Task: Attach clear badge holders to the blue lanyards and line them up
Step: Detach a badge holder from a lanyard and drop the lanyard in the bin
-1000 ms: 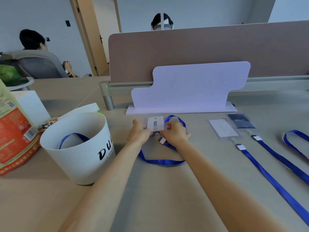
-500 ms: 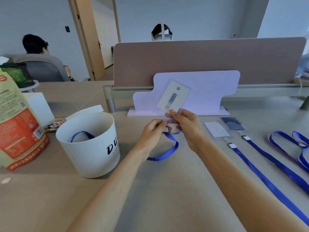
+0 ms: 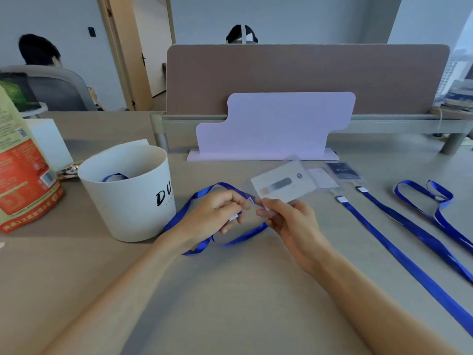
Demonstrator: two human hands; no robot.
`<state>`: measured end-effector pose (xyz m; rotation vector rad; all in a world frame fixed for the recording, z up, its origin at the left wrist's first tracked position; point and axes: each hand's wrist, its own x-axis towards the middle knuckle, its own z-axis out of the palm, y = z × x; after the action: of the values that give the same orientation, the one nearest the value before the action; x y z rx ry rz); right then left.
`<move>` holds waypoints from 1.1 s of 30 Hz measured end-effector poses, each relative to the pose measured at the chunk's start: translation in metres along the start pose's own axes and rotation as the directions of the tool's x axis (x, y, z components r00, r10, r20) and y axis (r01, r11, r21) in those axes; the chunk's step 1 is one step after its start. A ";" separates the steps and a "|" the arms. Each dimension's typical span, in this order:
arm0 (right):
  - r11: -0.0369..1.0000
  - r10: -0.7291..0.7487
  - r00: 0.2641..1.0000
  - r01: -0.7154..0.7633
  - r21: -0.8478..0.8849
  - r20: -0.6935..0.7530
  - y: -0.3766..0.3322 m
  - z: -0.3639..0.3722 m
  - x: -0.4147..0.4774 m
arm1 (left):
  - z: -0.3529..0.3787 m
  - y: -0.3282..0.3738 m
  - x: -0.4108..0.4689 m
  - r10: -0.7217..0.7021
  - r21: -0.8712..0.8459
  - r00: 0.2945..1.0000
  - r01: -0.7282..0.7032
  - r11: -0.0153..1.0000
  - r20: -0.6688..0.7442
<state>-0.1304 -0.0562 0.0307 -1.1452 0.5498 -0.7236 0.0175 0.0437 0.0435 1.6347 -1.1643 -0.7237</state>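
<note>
My right hand [image 3: 289, 221] pinches the lower edge of a clear badge holder [image 3: 282, 184] with a white card inside, held above the desk and tilted to the right. My left hand [image 3: 217, 213] grips the clip end of a blue lanyard [image 3: 202, 245], whose loop trails on the desk under both hands. To the right lie two finished lanyards [image 3: 399, 257] with their badge holders [image 3: 323, 178] side by side. Another lanyard [image 3: 115, 176] sits inside the white bucket.
A white bucket [image 3: 133, 201] stands at the left, beside a red and green bag [image 3: 23, 172]. A lilac stand [image 3: 273, 126] and the brown divider [image 3: 307, 78] close the back. A loose blue lanyard loop [image 3: 435, 201] lies at far right. Two people sit beyond the desk.
The badge holder went from lying on the desk to being lifted upright, and has now swung down to the right. Both hands have drawn nearer to me with the lanyard.
</note>
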 end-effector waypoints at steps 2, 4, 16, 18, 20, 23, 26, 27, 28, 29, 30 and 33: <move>1.000 -0.015 1.000 0.015 -0.006 -0.010 0.002 -0.003 -0.002 | 0.001 -0.002 0.000 0.016 0.000 0.999 -0.016 1.000 0.035; 1.000 -0.015 1.000 0.015 -0.022 -0.019 0.005 -0.004 0.000 | 0.001 -0.006 -0.001 0.058 0.043 0.998 -0.059 0.997 0.022; 0.980 -0.050 0.935 -0.022 -0.199 -0.352 0.013 -0.015 0.011 | -0.007 -0.019 -0.005 -0.015 0.116 0.994 0.028 0.993 -0.112; 0.905 -0.188 0.926 0.033 -0.425 -0.328 0.014 -0.016 0.009 | -0.006 -0.019 -0.005 -0.015 0.125 0.994 0.029 0.992 -0.111; 0.798 -0.319 0.925 0.145 -0.585 -0.205 0.016 -0.013 0.006 | -0.005 -0.019 -0.006 -0.015 0.137 0.994 0.030 0.990 -0.108; 0.659 -0.439 0.898 0.352 -0.664 0.040 0.018 -0.003 0.000 | -0.003 -0.017 -0.007 0.013 0.142 0.995 0.002 0.990 -0.102; 0.528 -0.502 0.847 0.462 -0.713 0.177 0.021 0.004 -0.005 | -0.001 -0.012 -0.010 0.059 0.144 0.994 -0.045 0.989 -0.097; 0.484 -0.529 0.825 0.484 -0.729 0.197 0.023 0.003 -0.005 | 0.000 -0.010 -0.010 0.072 0.145 0.993 -0.058 0.988 -0.094; 0.462 -0.547 0.812 0.497 -0.735 0.206 0.024 0.002 -0.004 | 0.000 -0.009 -0.011 0.083 0.145 0.993 -0.070 0.987 -0.088; 0.451 -0.558 0.802 0.509 -0.734 0.214 0.025 0.001 -0.003 | 0.000 -0.008 -0.011 0.089 0.143 0.992 -0.077 0.987 -0.085; 0.440 -0.570 0.791 0.521 -0.732 0.220 0.024 0.000 -0.002 | 0.000 -0.008 -0.011 0.089 0.141 0.993 -0.077 0.987 -0.084; 0.374 -0.618 0.741 0.571 -0.731 0.262 0.023 -0.001 -0.003 | 0.000 -0.008 -0.010 0.091 0.146 0.992 -0.077 0.986 -0.091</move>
<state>-0.1276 -0.0488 0.0089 -2.2506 0.4938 -1.2086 0.0165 0.0537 0.0355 1.7083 -1.2296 -0.5112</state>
